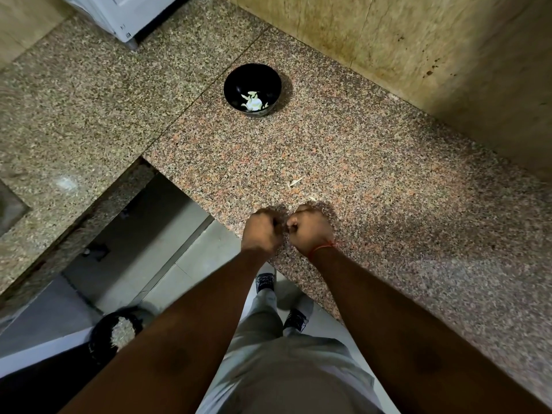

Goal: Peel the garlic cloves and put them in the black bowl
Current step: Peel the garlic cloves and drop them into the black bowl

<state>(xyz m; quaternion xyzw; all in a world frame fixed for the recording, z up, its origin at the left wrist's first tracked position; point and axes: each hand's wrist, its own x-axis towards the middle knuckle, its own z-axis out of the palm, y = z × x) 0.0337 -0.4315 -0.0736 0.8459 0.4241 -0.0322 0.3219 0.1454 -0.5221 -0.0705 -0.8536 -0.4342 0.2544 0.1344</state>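
Both hands, left point(262, 230) and right point(309, 228), are curled at lower centre; what they pinch is hidden. Peeled cloves point(253, 102) sit in the bowl point(236, 82), upper centre. A slip could drop the clove floorward.

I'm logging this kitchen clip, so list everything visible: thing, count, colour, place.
Glossy round black bowl: one, black, far on the counter.
Peeled garlic cloves: several, pale, inside the bowl.
Papery garlic skin scraps: a few, whitish, on the counter beyond the hands.
Speckled granite counter: one, pink-grey, under everything.
White appliance: one, top left corner.
Dark floor bin: one, pale contents, bottom left.
Left hand: curled, meets the right; what it holds is hidden.
Right hand: curled, red wrist thread.
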